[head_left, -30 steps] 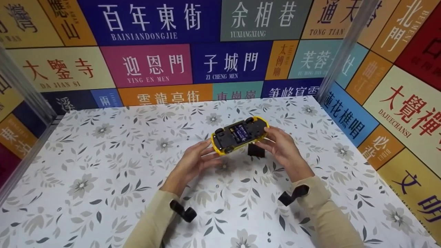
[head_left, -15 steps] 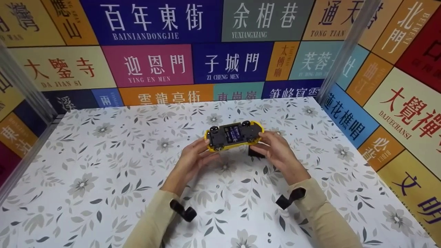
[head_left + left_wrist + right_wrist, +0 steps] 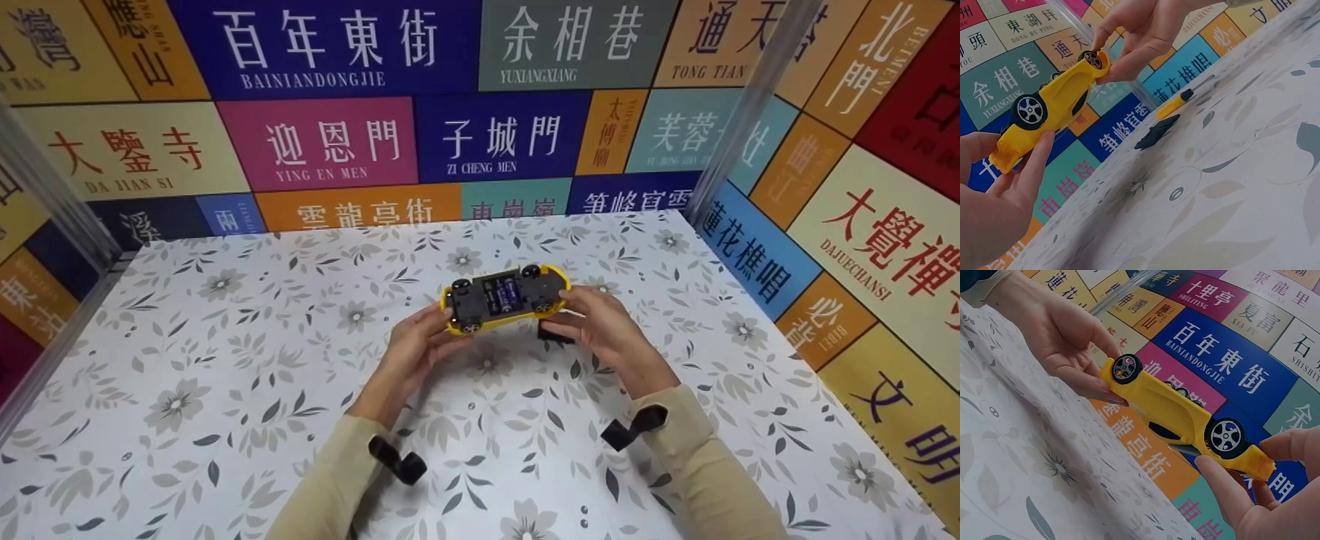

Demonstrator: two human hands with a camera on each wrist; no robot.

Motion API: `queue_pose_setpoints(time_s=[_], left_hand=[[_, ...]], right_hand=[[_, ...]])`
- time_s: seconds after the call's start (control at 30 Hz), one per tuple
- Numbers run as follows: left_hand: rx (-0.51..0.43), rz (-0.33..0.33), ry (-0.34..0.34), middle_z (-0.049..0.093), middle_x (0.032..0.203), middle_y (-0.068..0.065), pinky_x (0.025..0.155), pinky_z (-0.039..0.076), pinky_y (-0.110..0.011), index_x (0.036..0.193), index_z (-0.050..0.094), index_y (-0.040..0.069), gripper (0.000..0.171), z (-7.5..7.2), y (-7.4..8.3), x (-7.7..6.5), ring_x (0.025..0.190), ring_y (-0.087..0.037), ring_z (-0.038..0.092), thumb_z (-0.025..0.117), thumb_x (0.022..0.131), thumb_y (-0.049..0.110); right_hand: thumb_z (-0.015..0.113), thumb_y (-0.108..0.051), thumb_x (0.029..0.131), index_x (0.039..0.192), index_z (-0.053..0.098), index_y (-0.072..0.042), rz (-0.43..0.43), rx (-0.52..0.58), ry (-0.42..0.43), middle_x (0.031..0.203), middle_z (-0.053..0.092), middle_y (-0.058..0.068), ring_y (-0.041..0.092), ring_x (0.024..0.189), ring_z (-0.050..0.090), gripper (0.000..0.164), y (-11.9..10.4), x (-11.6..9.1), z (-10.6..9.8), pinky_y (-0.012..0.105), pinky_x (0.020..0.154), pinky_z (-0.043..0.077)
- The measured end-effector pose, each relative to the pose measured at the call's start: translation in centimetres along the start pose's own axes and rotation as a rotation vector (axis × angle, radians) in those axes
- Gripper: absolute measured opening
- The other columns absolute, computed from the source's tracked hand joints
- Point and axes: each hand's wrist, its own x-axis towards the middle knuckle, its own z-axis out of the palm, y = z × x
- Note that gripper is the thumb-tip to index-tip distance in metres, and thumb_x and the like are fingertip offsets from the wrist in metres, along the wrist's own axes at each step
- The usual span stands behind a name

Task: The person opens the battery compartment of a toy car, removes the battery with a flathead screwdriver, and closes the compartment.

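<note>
A yellow toy car (image 3: 471,300) is held upside down above the table, its black underside and wheels facing up. In the middle of that underside lies an uncovered battery compartment with several batteries (image 3: 508,293) in it. My left hand (image 3: 411,351) pinches the car's left end between thumb and fingers. At the other end, my right hand (image 3: 613,334) grips it the same way. A black flat piece (image 3: 1157,131) lies on the table below the car, partly hidden by the right hand in the head view. Beside it, the left wrist view shows a yellow-and-black screwdriver (image 3: 1175,105).
A white floral cloth (image 3: 225,420) covers the table. Panels with printed place names (image 3: 322,142) stand along the back and sides, with a metal post (image 3: 739,112) at the back right corner.
Both hands have shifted the toy car slightly left and turned it closer to level, its right end coming lower. Their grip on both ends stays the same.
</note>
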Motion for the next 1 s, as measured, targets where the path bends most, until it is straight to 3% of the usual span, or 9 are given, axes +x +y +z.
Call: queue_pose_setpoints(time_s=[0.2, 0.47, 0.7, 0.87, 1.0], left_hand=[[-0.002, 0.012, 0.028, 0.072, 0.106, -0.014, 0.082, 0.064, -0.037, 0.14, 0.051, -0.005, 0.044, -0.1, -0.1, 0.0, 0.087, -0.021, 0.073, 0.058, 0.097, 0.005], [0.009, -0.003, 0.042, 0.072, 0.108, -0.015, 0.083, 0.064, -0.038, 0.139, 0.053, -0.004, 0.044, -0.1, 0.0, 0.0, 0.088, -0.022, 0.073, 0.06, 0.096, 0.005], [0.032, -0.015, 0.05, 0.069, 0.117, -0.02, 0.085, 0.063, -0.04, 0.14, 0.052, -0.003, 0.047, -0.1, -0.1, 0.2, 0.091, -0.023, 0.072, 0.062, 0.094, 0.005], [0.04, -0.015, 0.036, 0.067, 0.121, -0.023, 0.086, 0.063, -0.041, 0.14, 0.052, -0.003, 0.048, -0.1, -0.3, 0.2, 0.092, -0.024, 0.072, 0.061, 0.094, 0.004], [0.045, -0.009, 0.024, 0.07, 0.114, -0.021, 0.084, 0.064, -0.04, 0.139, 0.053, -0.004, 0.047, -0.1, -0.4, 0.2, 0.089, -0.023, 0.073, 0.061, 0.093, 0.004]], right_hand=[[0.052, -0.011, 0.102, 0.135, 0.043, -0.001, -0.015, -0.109, -0.025, 0.117, 0.06, 0.007, 0.019, 0.099, 0.069, 0.036, -0.1, 0.0, -0.4, 0.036, 0.093, 0.061], [0.054, -0.018, 0.101, 0.145, 0.038, -0.001, -0.078, -0.363, 0.094, 0.135, 0.049, 0.011, 0.021, 0.114, 0.059, 0.05, -0.6, -0.1, -0.6, 0.035, 0.095, 0.06], [0.055, -0.019, 0.101, 0.144, 0.046, -0.005, -0.167, -0.556, 0.145, 0.146, 0.048, 0.018, 0.031, 0.133, 0.051, 0.047, -1.0, -0.3, -0.4, 0.046, 0.116, 0.045], [0.061, -0.025, 0.099, 0.141, 0.052, -0.009, -0.261, -0.713, 0.128, 0.149, 0.048, 0.014, 0.031, 0.137, 0.048, 0.045, -0.6, -0.9, -0.1, 0.05, 0.117, 0.042], [0.064, -0.027, 0.098, 0.138, 0.056, -0.009, -0.347, -0.801, 0.094, 0.15, 0.046, 0.013, 0.033, 0.142, 0.041, 0.045, -0.3, -1.1, 0.1, 0.052, 0.117, 0.04]])
